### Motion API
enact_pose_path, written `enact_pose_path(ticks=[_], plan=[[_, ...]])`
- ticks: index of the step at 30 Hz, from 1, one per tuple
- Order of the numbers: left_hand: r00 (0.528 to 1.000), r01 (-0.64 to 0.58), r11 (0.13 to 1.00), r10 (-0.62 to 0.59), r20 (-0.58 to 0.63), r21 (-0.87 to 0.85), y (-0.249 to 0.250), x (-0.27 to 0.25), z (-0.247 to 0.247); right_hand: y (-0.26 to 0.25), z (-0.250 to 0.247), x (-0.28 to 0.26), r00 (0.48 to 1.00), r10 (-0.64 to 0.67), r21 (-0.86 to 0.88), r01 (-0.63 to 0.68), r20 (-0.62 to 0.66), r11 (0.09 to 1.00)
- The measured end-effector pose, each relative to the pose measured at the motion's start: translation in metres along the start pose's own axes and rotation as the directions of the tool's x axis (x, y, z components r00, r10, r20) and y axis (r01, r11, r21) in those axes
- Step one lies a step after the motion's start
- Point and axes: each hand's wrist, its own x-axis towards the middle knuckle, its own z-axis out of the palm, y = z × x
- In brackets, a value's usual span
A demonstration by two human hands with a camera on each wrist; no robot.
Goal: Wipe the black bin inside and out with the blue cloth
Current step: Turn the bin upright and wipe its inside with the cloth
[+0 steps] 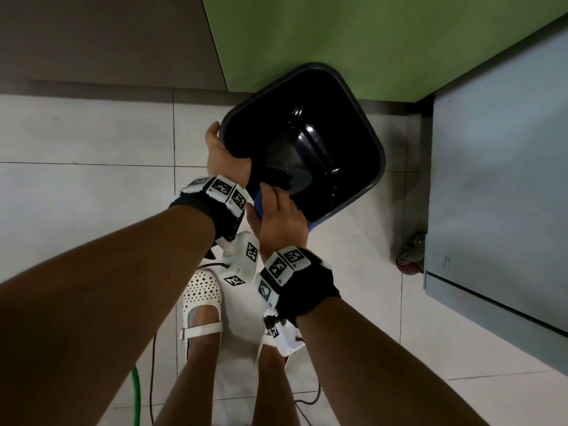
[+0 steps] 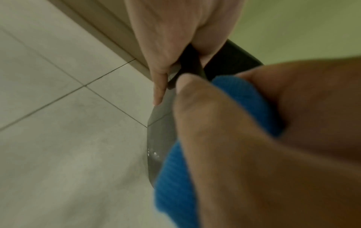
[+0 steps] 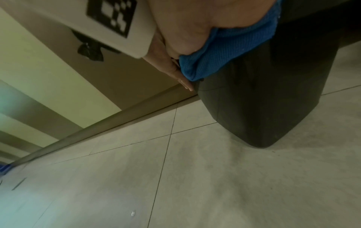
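One black bin is tilted on the tiled floor, its glossy, empty inside seen from above; a green cabinet front stands just behind it. Its near-left rim is gripped by the left hand. One blue cloth is pressed over the near rim under the right hand, fingers curled around it.

Surroundings: tiled floor, cabinets and footwear.
Pale tiled floor with dark grout lines fills the left of the head view; a green cabinet front occupies the upper centre, a grey-blue cabinet the right, with a caster wheel at its base. White perforated shoe lower centre; green hose and black cable beside it.
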Motion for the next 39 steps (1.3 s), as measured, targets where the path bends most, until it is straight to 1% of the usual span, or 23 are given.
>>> enact_pose_path(ticks=[1, 3, 5, 7, 9, 11, 12, 14, 17, 19, 21, 23, 25, 27, 30, 32, 34, 36, 39], plan=[[1.0, -0.019, 0.999, 0.019, 0.002, 0.031, 0.0, 0.001, -0.001, -0.001, 0.001, 0.0, 1.0, -0.005, 0.006, 0.005, -0.004, 1.0], [0.998, -0.059, 0.992, 0.06, -0.004, 0.114, 0.003, 0.003, 0.0, 0.001, 0.001, -0.001, 0.998, -0.058, 0.004, 0.058, -0.011, 0.998], [0.995, -0.098, 0.983, 0.1, -0.004, 0.154, 0.006, 0.005, 0.001, 0.01, -0.001, -0.004, 0.991, -0.13, -0.018, 0.131, 0.005, 0.991], [0.992, -0.125, 0.978, 0.125, 0.012, 0.168, 0.008, 0.006, 0.0, 0.028, -0.006, -0.008, 0.972, -0.231, -0.039, 0.233, 0.04, 0.972], [0.989, -0.145, 0.975, 0.141, 0.037, 0.168, 0.009, 0.007, 0.0, 0.051, -0.011, -0.011, 0.925, -0.375, -0.068, 0.378, 0.061, 0.923], [0.985, -0.168, 0.971, 0.159, 0.061, 0.17, 0.011, 0.009, 0.0, 0.076, -0.016, -0.01, 0.862, -0.499, -0.117, 0.507, 0.092, 0.854], [0.983, -0.177, 0.969, 0.167, 0.071, 0.173, 0.012, 0.01, 0.0, 0.087, -0.019, -0.007, 0.835, -0.538, -0.138, 0.55, 0.115, 0.824], [0.98, -0.19, 0.966, 0.176, 0.092, 0.175, 0.012, 0.013, 0.001, 0.108, -0.028, 0.0, 0.808, -0.567, -0.174, 0.589, 0.163, 0.789], [0.976, -0.206, 0.965, 0.19, 0.109, 0.164, 0.012, 0.014, 0.001, 0.13, -0.04, 0.009, 0.799, -0.572, -0.231, 0.601, 0.184, 0.765], [0.976, -0.201, 0.968, 0.184, 0.117, 0.149, 0.013, 0.013, -0.002, 0.134, -0.043, 0.011, 0.797, -0.576, -0.248, 0.604, 0.181, 0.757], [0.983, -0.159, 0.98, 0.147, 0.107, 0.116, 0.012, 0.009, -0.002, 0.131, -0.039, 0.009, 0.792, -0.585, -0.259, 0.61, 0.173, 0.749], [0.993, -0.087, 0.993, 0.08, 0.088, 0.08, 0.007, 0.001, 0.002, 0.119, -0.031, 0.006, 0.797, -0.588, -0.24, 0.603, 0.138, 0.761], [0.996, -0.017, 0.996, 0.01, 0.084, 0.082, -0.004, -0.011, 0.006, 0.098, -0.023, 0.004, 0.831, -0.551, -0.197, 0.554, 0.072, 0.809], [0.998, 0.001, 0.991, -0.01, 0.065, 0.133, -0.015, -0.019, 0.005, 0.073, -0.016, 0.004, 0.875, -0.483, -0.166, 0.481, 0.025, 0.861], [0.998, -0.065, 0.975, 0.061, 0.024, 0.214, -0.019, -0.018, -0.001, 0.039, -0.005, 0.002, 0.914, -0.405, -0.185, 0.403, 0.029, 0.896], [0.993, -0.116, 0.962, 0.108, 0.045, 0.247, -0.017, -0.013, -0.004, 0.018, 0.0, 0.004, 0.93, -0.364, -0.157, 0.368, 0.055, 0.916], [0.988, -0.145, 0.958, 0.129, 0.081, 0.248, -0.014, -0.01, -0.004, 0.003, 0.002, 0.009, 0.95, -0.305, -0.095, 0.31, 0.068, 0.946], [0.983, -0.176, 0.947, 0.155, 0.098, 0.27, -0.012, -0.009, -0.004, 0.002, 0.002, 0.01, 0.959, -0.276, -0.054, 0.279, 0.061, 0.959], [0.974, -0.218, 0.925, 0.187, 0.126, 0.311, -0.01, -0.007, -0.007, 0.017, -0.002, 0.004, 0.948, -0.306, -0.025, 0.309, 0.086, 0.951]])
